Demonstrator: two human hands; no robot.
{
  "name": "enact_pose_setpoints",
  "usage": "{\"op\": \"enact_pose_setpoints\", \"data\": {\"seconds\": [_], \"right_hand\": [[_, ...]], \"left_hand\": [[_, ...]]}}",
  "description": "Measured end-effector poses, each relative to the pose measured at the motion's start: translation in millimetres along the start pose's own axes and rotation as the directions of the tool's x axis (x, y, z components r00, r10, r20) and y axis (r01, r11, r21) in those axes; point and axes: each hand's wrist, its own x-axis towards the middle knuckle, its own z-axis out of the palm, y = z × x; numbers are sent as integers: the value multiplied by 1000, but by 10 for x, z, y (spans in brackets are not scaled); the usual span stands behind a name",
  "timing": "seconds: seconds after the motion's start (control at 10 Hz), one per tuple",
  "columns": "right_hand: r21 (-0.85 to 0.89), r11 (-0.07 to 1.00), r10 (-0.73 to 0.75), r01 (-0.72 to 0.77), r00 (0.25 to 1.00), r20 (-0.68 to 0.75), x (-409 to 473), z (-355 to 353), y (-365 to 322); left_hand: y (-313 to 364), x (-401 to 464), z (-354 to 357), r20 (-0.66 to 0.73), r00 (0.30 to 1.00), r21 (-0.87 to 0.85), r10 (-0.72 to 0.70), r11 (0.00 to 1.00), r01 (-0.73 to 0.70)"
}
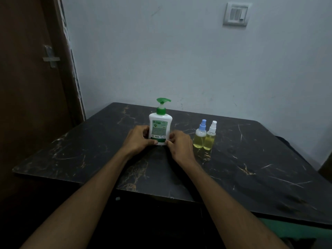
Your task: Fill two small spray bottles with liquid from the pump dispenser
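A white pump dispenser [160, 125] with a green pump head stands upright near the middle of the black marble-pattern table [251, 168]. My left hand [137, 140] grips its lower left side and my right hand [177, 143] grips its lower right side. To the right stand two small clear spray bottles, both holding yellow liquid and both capped. The rounder one [200, 136] has a blue sprayer; the slimmer one [210, 138] beside it has a white sprayer. The two bottles touch or nearly touch each other.
The table's far edge meets a pale wall bearing a switch plate [235, 14]. A brown door [32, 87] with a latch stands at the left. The table's near edge runs below my forearms.
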Motion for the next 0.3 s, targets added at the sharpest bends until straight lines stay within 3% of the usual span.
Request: {"op": "enact_pose_setpoints", "data": {"seconds": [0.3], "right_hand": [[18,998,60,-60,998,19,-22,-105,-40]], "left_hand": [[14,-4,-33,29,999,-2,-21,1000,21]]}}
